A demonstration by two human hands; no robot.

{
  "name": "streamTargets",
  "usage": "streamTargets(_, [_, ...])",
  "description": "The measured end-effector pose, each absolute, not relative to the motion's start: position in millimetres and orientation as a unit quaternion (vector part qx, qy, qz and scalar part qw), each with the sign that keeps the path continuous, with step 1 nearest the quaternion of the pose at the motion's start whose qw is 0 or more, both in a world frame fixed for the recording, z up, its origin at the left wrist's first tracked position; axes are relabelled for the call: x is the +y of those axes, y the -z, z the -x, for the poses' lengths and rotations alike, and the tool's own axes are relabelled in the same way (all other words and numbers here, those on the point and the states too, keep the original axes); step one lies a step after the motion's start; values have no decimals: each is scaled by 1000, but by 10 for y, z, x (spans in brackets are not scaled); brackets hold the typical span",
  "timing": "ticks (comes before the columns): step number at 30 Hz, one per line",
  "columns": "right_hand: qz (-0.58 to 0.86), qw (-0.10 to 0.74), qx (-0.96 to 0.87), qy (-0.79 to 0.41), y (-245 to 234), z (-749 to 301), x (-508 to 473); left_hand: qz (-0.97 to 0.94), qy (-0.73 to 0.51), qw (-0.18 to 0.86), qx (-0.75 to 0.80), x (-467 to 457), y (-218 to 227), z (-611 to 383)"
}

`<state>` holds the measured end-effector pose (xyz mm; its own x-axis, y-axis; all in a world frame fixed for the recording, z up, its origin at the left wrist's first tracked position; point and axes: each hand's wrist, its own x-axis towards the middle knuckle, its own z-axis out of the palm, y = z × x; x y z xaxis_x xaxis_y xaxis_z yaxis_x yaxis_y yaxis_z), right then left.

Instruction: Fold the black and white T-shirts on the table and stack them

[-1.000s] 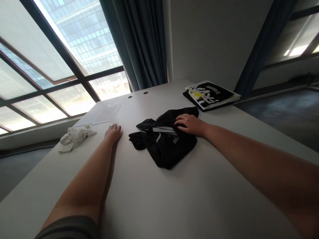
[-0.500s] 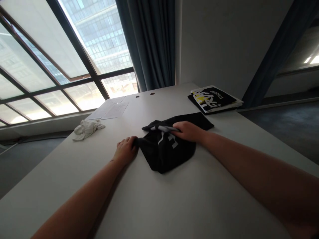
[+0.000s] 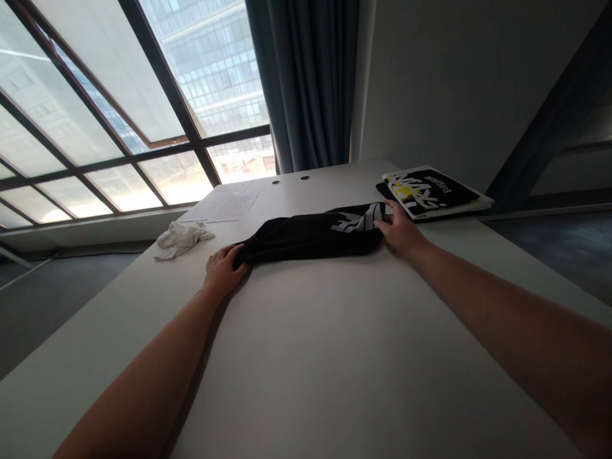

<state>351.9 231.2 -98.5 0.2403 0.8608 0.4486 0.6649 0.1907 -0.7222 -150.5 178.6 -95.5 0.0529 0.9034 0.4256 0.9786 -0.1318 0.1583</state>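
A black garment (image 3: 306,237) with white lettering lies stretched into a long band across the middle of the white table (image 3: 344,357). My left hand (image 3: 222,269) grips its left end, fingers closed on the cloth. At the right end, my right hand (image 3: 400,231) pinches the part with the white print.
A crumpled white cloth (image 3: 180,237) lies at the table's left edge. Sheets of paper (image 3: 224,205) sit behind it. A black, white and yellow magazine stack (image 3: 433,191) rests at the back right, close to my right hand. Windows and a dark curtain (image 3: 310,83) stand beyond.
Both hands have pulled apart, drawing the bunched black garment out into a long band. The left hand, earlier flat on the table, now grips the cloth's left end.
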Motion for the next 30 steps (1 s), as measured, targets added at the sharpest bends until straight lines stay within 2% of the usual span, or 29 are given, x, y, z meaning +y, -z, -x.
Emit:
streamTargets(5, [509, 333, -787, 102, 756, -3094, 1893, 790, 208, 128, -562, 1664, 923, 1200])
streamTargets(7, [451, 251, -850, 108, 693, -2862, 1727, 799, 215, 103, -552, 1646, 897, 1170])
streamTargets(10, [447, 147, -880, 71, 725, -2640, 1636, 799, 229, 27, -556, 1653, 882, 1198])
streamTargets(13, [487, 106, -865, 54, 815, -2668, 1720, 781, 252, -22, -571, 1657, 885, 1222])
streamTargets(17, [473, 128, -871, 15, 837, -2885, 1876, 796, 195, -15, -573, 1612, 843, 1239])
streamTargets(21, [473, 228, -848, -74, 743, -3003, 1895, 816, 100, 22, -569, 1543, 748, 1413])
streamTargets(25, [481, 320, -808, -112, 523, -3000, 1783, 799, 154, 64, -577, 1489, 702, 1636])
streamTargets(30, [489, 365, -789, -71, 175, -3043, 1672, 782, 250, 62, -568, 1478, 737, 1635])
